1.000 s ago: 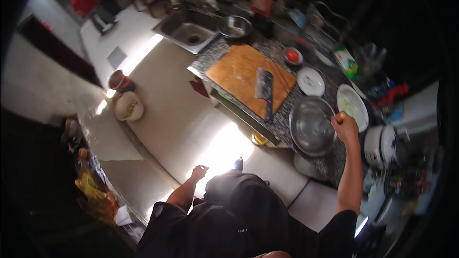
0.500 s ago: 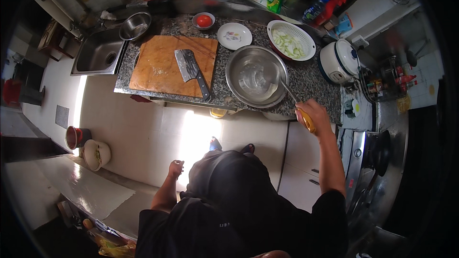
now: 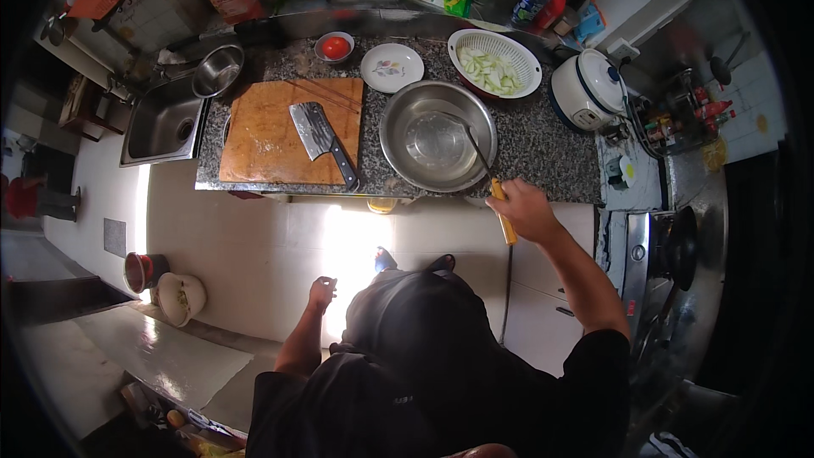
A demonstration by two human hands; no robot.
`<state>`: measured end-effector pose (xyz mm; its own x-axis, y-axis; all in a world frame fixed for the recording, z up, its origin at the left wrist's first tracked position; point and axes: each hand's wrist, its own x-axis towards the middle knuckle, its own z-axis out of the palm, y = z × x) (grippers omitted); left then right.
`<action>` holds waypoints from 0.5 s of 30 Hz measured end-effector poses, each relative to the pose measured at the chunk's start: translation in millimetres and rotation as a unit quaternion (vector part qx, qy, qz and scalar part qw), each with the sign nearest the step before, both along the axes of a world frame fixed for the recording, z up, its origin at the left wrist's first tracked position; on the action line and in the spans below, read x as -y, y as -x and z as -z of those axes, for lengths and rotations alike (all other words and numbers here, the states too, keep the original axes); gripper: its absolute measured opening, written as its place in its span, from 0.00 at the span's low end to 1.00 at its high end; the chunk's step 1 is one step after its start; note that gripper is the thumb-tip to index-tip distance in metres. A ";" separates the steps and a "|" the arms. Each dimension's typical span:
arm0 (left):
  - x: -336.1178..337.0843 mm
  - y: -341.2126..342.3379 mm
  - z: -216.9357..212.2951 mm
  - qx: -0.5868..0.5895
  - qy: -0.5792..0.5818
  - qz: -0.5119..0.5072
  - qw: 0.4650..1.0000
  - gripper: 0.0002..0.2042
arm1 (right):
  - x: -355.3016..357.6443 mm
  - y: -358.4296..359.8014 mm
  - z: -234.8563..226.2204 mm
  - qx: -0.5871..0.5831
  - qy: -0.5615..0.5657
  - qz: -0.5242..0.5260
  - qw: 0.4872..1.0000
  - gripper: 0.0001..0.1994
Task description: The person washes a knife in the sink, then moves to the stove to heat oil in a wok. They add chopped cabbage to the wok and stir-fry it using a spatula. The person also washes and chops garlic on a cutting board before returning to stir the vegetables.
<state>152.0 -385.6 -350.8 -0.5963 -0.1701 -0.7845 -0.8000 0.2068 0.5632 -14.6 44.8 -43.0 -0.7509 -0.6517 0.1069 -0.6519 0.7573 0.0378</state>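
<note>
Your right hand (image 3: 527, 210) is wrapped tight around the yellow handle of a utensil (image 3: 493, 189), its thin metal shaft reaching up into the big steel bowl (image 3: 437, 135), so the tool sits right at the bowl's near rim. Your left hand (image 3: 321, 293) just hangs loose and holds nothing, low down and well off from the bowl, over the pale floor. Going by size from there: the granite counter (image 3: 543, 148) carries the bowl, the sink (image 3: 161, 123) lies far left of it, and the wooden cutting board (image 3: 270, 131) is just left of the bowl with a cleaver (image 3: 320, 139) on it. Behind the bowl to the right sits a white colander (image 3: 495, 64) of sliced veg, and straight behind it a small plate (image 3: 392, 66).
</note>
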 end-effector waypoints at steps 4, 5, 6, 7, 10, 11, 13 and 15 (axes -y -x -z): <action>-15.5 16.8 -7.7 0.001 0.011 0.019 1.000 0.17 | 2.4 -0.9 39.7 0.008 -0.025 -0.015 1.000 0.12; -18.1 18.4 -8.6 -0.005 0.008 0.021 1.000 0.17 | 7.3 -1.5 48.6 0.010 -0.034 -0.017 0.999 0.13; -20.2 19.9 -8.9 -0.010 0.005 0.023 1.000 0.17 | 13.3 -1.2 57.0 0.009 -0.018 -0.011 1.000 0.13; -23.2 18.7 -8.9 -0.014 0.001 0.023 1.000 0.17 | 20.5 -1.9 65.7 0.009 -0.004 -0.006 1.000 0.13; -36.4 21.5 -23.8 -0.018 0.004 0.038 0.999 0.17 | 34.2 -9.1 84.9 0.004 0.020 0.015 1.000 0.16; -41.2 22.0 -27.6 -0.023 0.004 0.048 0.999 0.18 | 37.6 -11.7 92.8 0.001 0.028 0.025 0.999 0.17; -50.1 24.4 -31.3 -0.047 -0.025 0.052 0.997 0.17 | 36.9 -17.9 111.6 0.015 0.026 0.056 0.998 0.20; -64.2 27.4 -45.7 -0.067 -0.068 0.026 0.995 0.16 | 35.4 -24.1 108.1 0.037 0.068 0.111 0.991 0.21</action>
